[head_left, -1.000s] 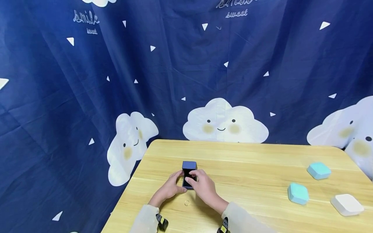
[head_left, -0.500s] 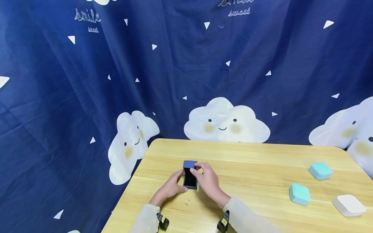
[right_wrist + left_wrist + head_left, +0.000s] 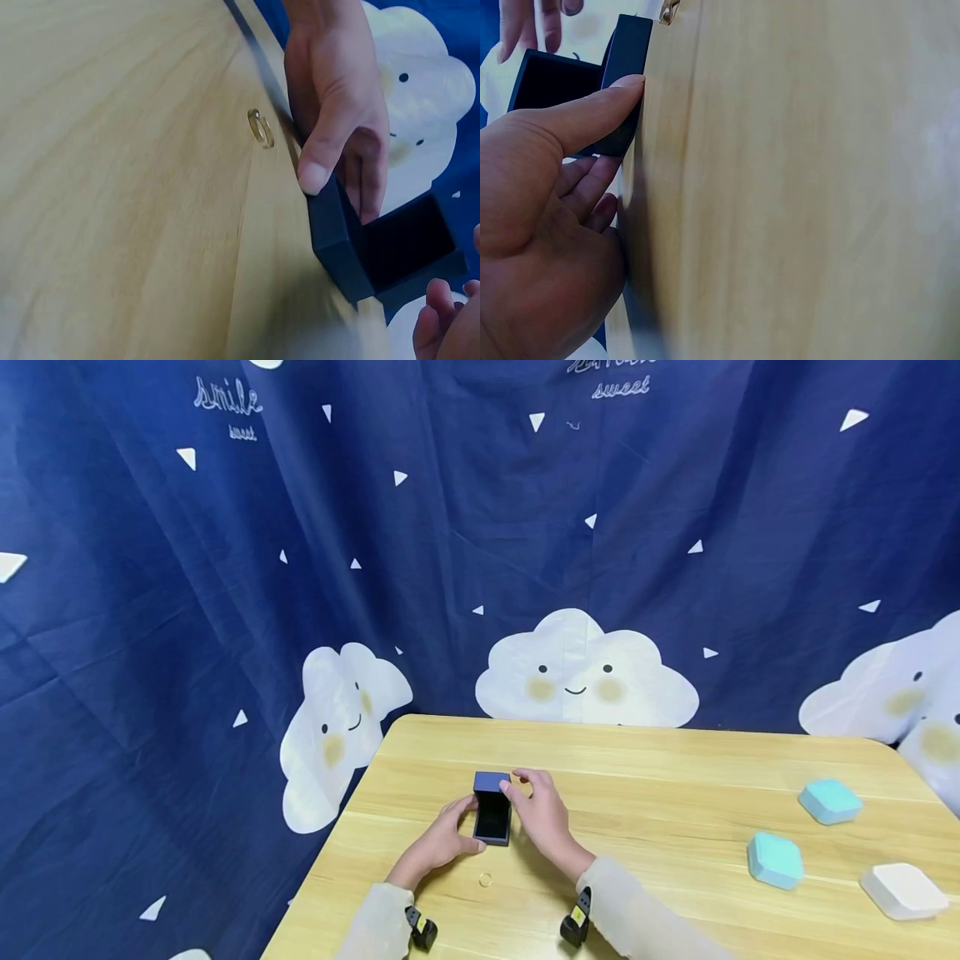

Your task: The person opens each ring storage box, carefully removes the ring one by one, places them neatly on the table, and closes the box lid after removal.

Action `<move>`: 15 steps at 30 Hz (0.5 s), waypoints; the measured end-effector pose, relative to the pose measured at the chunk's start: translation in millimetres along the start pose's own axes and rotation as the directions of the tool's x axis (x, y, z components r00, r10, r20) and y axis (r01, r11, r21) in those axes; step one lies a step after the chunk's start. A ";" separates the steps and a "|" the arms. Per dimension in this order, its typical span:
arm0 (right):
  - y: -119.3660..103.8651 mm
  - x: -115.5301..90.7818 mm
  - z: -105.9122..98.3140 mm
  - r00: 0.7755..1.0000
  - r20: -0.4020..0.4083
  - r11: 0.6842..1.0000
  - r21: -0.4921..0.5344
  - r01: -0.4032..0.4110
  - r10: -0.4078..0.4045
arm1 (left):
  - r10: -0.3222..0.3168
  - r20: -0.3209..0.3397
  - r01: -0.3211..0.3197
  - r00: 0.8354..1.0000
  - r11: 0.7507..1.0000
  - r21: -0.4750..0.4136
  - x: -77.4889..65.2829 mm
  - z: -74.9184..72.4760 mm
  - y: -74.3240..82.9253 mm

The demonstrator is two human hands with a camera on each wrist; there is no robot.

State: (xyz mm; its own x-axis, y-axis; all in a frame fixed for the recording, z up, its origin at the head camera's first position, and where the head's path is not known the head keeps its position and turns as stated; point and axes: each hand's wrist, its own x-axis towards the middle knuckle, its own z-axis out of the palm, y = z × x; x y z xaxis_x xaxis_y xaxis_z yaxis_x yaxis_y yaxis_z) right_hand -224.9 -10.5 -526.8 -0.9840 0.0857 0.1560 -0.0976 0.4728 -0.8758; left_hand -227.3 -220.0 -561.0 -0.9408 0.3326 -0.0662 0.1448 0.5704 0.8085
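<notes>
Box (image 3: pixel 341 244): on the table (image 3: pixel 675 827), between the hands; lid (image 3: pixel 491 781) raised at the far end; interior too dark to show its contents. Left hand (image 3: pixel 441 842): grasps the base, thumb at the near corner, fingers along the left side; right hand (image 3: pixel 546 814): beside the lid's right edge, thumb and fingers parted, released; whether the thumb tip brushes the lid, the views do not settle. Ring (image 3: pixel 667 11): on the table, just in front of the box and apart from it.

The step in hand appears to be steadying the base and working at the lid; for good results, brace the base with light, even pressure from the left hand; leave the thumb below the rim, clear of the lid's path; apply right-hand force at the lid's free edge, in line with the hinge; avoid sideways force, which could twist the box; avoid dragging the base over the ring.
</notes>
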 end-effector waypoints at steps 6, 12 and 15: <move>6.5 4.6 2.4 0.997 0.047 0.985 0.154 -0.074 0.067 | 0.012 -0.004 -0.012 1.000 1.000 -0.004 0.0 -0.5 0.6; 12.9 6.9 7.9 0.979 0.143 0.933 0.312 -0.181 0.142 | 0.025 -0.007 -0.025 1.000 1.000 0.008 0.1 -0.3 0.2; 13.7 6.6 9.4 0.972 0.170 0.917 0.337 -0.212 0.162 | 0.029 -0.009 -0.029 1.000 1.000 0.010 0.3 -0.1 -0.4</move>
State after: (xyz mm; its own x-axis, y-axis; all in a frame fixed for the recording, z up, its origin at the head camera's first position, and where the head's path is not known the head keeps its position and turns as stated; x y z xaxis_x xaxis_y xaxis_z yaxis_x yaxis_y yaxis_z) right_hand -234.2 -11.7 -542.0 -0.9976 0.0103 -0.0680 0.0688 0.1203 -0.9904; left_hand -227.7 -220.3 -561.2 -0.9390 0.3419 -0.0373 0.1748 0.5680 0.8043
